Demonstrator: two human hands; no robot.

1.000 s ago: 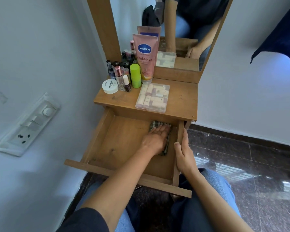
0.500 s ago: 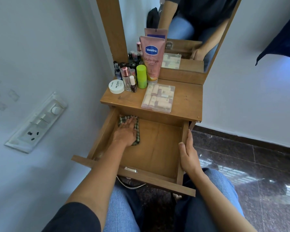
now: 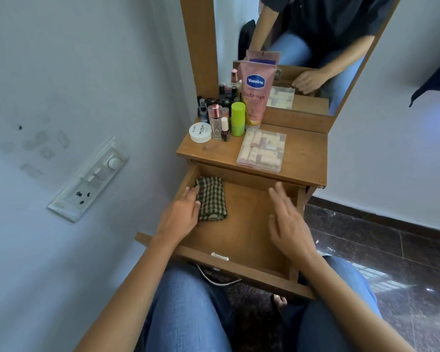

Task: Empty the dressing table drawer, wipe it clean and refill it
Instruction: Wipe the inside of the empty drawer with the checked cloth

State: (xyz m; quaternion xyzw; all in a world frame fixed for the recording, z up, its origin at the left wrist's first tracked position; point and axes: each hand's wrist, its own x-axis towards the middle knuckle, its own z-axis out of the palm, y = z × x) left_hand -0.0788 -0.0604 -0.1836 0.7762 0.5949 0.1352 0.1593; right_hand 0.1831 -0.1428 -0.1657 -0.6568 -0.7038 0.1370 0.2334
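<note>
The right hand (image 3: pixel 288 224) had been lifted off the drawer (image 3: pixel 244 224) rail, fingers spread, grasping nothing. The checked cloth (image 3: pixel 211 199), in the back-left corner, was touched by the relaxed left hand (image 3: pixel 179 215).

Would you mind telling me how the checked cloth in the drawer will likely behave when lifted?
The checked cloth is folded soft fabric, so it probably droops and unfolds. It lies flat and thin, so likely light.

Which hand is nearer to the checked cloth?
Left. The left hand touches the checked cloth at its left edge; the right hand is apart, over the right side of the drawer.
</note>
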